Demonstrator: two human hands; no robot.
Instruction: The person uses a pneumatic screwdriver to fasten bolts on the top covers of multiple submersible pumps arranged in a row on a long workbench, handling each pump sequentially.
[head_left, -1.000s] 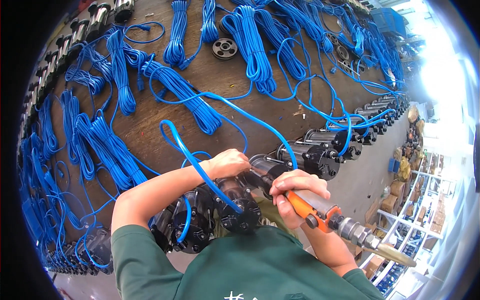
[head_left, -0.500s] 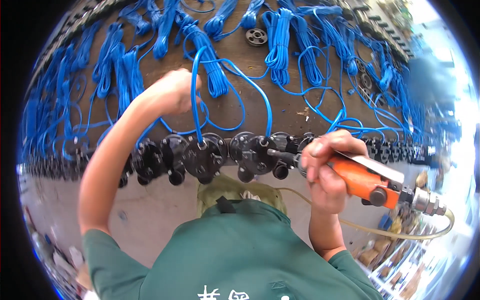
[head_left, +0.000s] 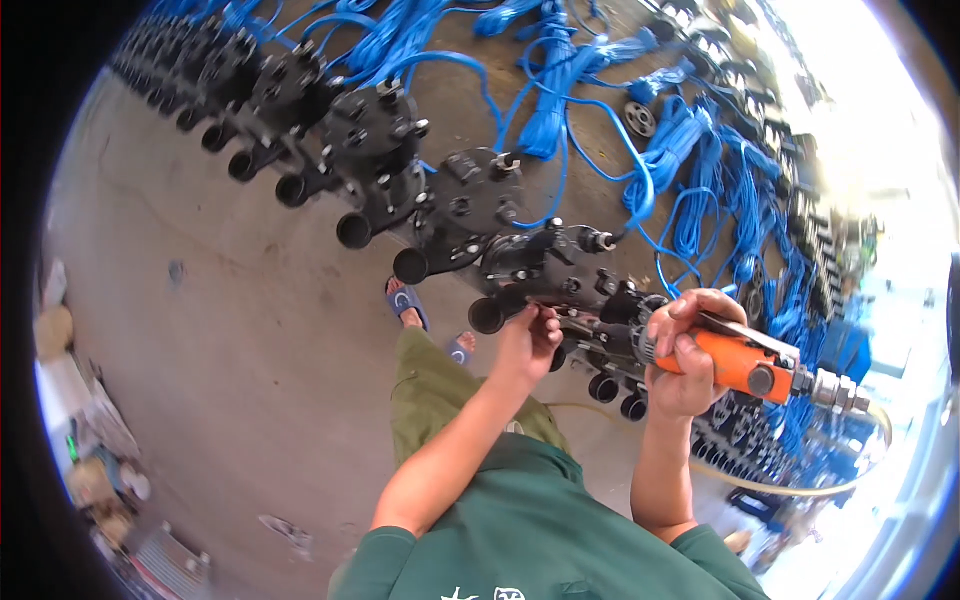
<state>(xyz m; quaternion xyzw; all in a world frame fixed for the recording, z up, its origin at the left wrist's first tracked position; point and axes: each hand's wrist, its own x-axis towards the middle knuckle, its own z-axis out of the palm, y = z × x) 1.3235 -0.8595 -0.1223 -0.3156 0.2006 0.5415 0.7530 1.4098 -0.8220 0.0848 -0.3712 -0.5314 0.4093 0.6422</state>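
A brown counter [head_left: 590,60] is seen running diagonally across the upper part of the view, above a grey concrete floor [head_left: 220,330]. Bundles of blue tubing [head_left: 700,190] are spread over the counter, and a row of black valve bodies [head_left: 380,140] is lined up along its near edge, their round ports turned toward the floor. An orange pneumatic screwdriver [head_left: 740,362] is clamped in the right hand [head_left: 685,350], its tip brought against the black valve body [head_left: 545,265] at the counter's edge, just in front of the person. The left hand [head_left: 530,340] is closed with its fingertips pinched on the lower part of that same valve body, just beside the tool's tip. A yellowish air hose [head_left: 800,490] is seen trailing from the tool's rear end
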